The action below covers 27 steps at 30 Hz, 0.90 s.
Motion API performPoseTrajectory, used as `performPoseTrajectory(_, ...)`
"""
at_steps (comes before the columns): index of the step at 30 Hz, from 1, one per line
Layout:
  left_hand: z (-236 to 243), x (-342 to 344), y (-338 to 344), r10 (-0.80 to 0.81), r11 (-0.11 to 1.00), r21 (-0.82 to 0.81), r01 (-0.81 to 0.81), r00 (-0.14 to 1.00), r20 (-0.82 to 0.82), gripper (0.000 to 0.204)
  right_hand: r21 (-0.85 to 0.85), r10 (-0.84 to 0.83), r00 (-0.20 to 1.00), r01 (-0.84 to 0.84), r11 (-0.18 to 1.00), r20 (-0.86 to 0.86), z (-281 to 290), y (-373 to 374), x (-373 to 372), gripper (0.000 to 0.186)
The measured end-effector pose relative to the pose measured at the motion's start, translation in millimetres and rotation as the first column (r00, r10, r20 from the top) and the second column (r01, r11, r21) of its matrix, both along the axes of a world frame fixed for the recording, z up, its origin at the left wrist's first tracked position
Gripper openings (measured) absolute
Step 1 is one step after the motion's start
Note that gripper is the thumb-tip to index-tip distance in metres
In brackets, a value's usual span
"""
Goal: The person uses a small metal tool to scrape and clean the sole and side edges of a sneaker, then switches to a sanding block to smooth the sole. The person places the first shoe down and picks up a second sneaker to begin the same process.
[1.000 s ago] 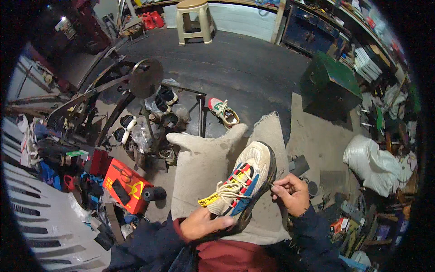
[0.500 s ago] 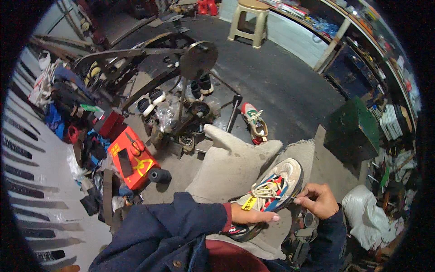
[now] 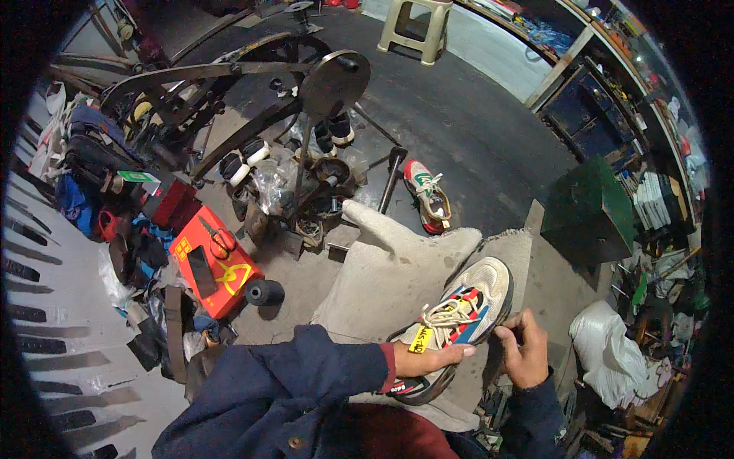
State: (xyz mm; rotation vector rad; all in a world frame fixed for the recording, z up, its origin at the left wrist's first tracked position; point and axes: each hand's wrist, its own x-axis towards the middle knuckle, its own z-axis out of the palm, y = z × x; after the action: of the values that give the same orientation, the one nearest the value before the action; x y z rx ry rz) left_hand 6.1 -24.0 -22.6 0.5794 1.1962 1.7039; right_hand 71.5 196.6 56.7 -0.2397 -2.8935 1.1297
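Observation:
A multicoloured sneaker (image 3: pixel 468 306) with cream laces and a yellow tag lies on a grey cloth (image 3: pixel 397 268) over my lap. My left hand (image 3: pixel 428 358) grips the sneaker across its tongue and laces, holding it down. My right hand (image 3: pixel 524 348) is beside the shoe's right side, fingers pinched shut on something small that I cannot make out. Both arms wear dark blue sleeves.
A second sneaker (image 3: pixel 427 196) lies on the dark floor ahead. A metal machine with a round wheel (image 3: pixel 333 80) stands at centre left, a red box (image 3: pixel 218 262) and black thread spool (image 3: pixel 264 292) near it. A green box (image 3: pixel 589 210) sits right, a stool (image 3: pixel 417 27) at the back.
The view has swung left and down. My left hand stays on the sneaker's laces; my right hand has moved in close to the shoe's side.

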Motion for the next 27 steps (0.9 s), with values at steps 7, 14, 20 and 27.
performPoseTrajectory(7, -4, 2, -1, 0.054, 0.999, 0.007, -0.054, 0.989, -0.139, 0.063, -0.072, -0.145, 0.989, 0.143, 0.987, -0.023, -34, 8, -4, 0.047)
performPoseTrajectory(14, -3, 3, -3, 0.078, 0.997, 0.007, -0.078, 0.994, -0.08, 0.059, 0.232, -0.143, 0.989, 0.148, 0.961, -0.04, -72, 52, 18, 0.059)
performPoseTrajectory(20, 0, 5, -4, 0.166, 0.986, 0.018, -0.168, 0.982, 0.091, 0.058, -0.435, -0.377, 0.926, 0.329, 0.838, -0.025, -70, 62, 67, 0.041)
performPoseTrajectory(27, 24, 2, -9, 0.052, 0.998, 0.0, -0.064, 0.819, 0.571, 0.038, -0.932, -0.105, 0.987, 0.15, 0.329, 0.122, -20, -7, 33, 0.098)
